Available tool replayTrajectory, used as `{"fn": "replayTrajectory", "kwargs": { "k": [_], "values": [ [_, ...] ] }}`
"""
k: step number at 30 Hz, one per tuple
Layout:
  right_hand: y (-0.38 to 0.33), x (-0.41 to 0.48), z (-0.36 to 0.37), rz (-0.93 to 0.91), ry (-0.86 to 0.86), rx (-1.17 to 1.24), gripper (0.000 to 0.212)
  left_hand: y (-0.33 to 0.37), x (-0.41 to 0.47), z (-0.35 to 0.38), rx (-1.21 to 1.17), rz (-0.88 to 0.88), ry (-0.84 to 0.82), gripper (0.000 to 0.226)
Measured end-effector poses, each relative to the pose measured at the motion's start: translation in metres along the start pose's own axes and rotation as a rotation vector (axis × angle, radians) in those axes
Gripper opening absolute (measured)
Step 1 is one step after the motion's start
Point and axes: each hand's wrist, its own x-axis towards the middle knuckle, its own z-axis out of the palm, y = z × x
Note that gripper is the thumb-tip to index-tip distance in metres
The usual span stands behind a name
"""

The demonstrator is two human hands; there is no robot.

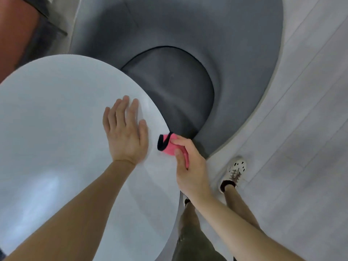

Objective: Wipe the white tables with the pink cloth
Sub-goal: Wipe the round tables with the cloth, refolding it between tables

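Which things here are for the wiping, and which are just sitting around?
For the job: pink cloth, bunched in the right hand; white table; left hand, flat on the table.
Just there: grey seat beside the table; tiled floor; white shoe.

A curved grey seat (169, 87) stands on pale floor tiles (301, 129).

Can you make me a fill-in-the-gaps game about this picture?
1. The right hand grips a ____ cloth.
2. The left hand lies flat on the white table and holds ____.
3. The cloth's edging is ____.

Missing words: pink, nothing, black.
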Motion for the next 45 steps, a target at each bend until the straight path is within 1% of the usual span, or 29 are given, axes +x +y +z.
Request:
{"fn": "replayTrajectory", "kwargs": {
  "k": [3, 5, 7, 9, 12, 15, 18, 22, 24, 26, 28, 32, 34, 36, 38, 40, 42, 43, 45],
  "values": [
    [-0.029, 0.086, 0.025, -0.044, -0.066, 0.024, 0.031, 0.001, 0.002, -0.002, 0.013, -0.015, -0.012, 0.056],
    [-0.043, 0.152, 0.047, -0.077, -0.179, 0.006, 0.03, 0.002, 0.001, -0.003, 0.032, -0.011, -0.017, 0.056],
    [-0.047, 0.188, 0.059, -0.081, -0.26, -0.025, 0.028, 0.001, 0.001, -0.004, 0.05, 0.001, -0.02, 0.055],
    [-0.045, 0.178, 0.052, -0.056, -0.294, -0.013, 0.027, 0.002, 0.002, -0.005, 0.049, 0.004, -0.019, 0.055],
    [-0.032, 0.117, 0.012, -0.023, -0.249, 0.039, 0.029, 0.002, 0.002, -0.005, 0.036, -0.005, -0.011, 0.056],
    [-0.018, 0.071, -0.019, 0.026, -0.247, 0.026, 0.028, 0.003, 0.002, -0.004, 0.027, -0.005, -0.008, 0.057],
    [-0.032, 0.106, -0.001, 0.034, -0.261, 0.0, 0.028, 0.004, 0.003, -0.006, 0.022, -0.006, -0.016, 0.057],
    [-0.067, 0.209, 0.063, -0.11, -0.376, -0.123, 0.028, 0.003, 0.003, -0.008, 0.016, -0.003, -0.013, 0.055],
    [-0.074, 0.227, 0.075, -0.122, -0.428, -0.135, 0.028, 0.004, 0.002, -0.008, 0.007, -0.003, -0.015, 0.055],
    [-0.069, 0.214, 0.063, -0.095, -0.467, -0.113, 0.026, 0.004, 0.002, -0.008, 0.0, -0.005, -0.015, 0.055],
    [-0.057, 0.189, 0.035, -0.061, -0.454, -0.098, 0.025, 0.004, 0.002, -0.009, -0.012, -0.004, -0.018, 0.055],
    [-0.04, 0.147, -0.008, 0.082, -0.447, -0.094, 0.026, 0.005, 0.003, -0.008, -0.043, -0.013, -0.014, 0.056],
    [-0.046, 0.146, -0.004, 0.058, -0.434, -0.116, 0.025, 0.004, 0.002, -0.008, -0.061, -0.018, -0.008, 0.055],
    [-0.06, 0.171, 0.022, -0.023, -0.411, -0.13, 0.025, 0.003, 0.001, -0.009, -0.062, -0.018, -0.012, 0.054],
    [-0.078, 0.212, 0.067, -0.069, -0.395, -0.131, 0.027, 0.004, 0.0, -0.01, -0.047, -0.025, -0.025, 0.054],
    [-0.097, 0.248, 0.107, -0.111, -0.429, -0.162, 0.029, 0.006, 0.001, -0.013, -0.054, -0.038, -0.027, 0.051],
    [-0.104, 0.263, 0.127, -0.159, -0.472, -0.206, 0.029, 0.002, 0.008, -0.017, -0.099, -0.075, 0.025, 0.042],
    [-0.103, 0.261, 0.126, -0.151, -0.487, -0.206, 0.029, -0.002, 0.013, -0.019, -0.123, -0.13, 0.074, 0.037],
    [-0.094, 0.244, 0.106, -0.093, -0.476, -0.171, 0.03, -0.012, 0.03, -0.019, -0.14, -0.339, 0.177, 0.033]
  ]
}}
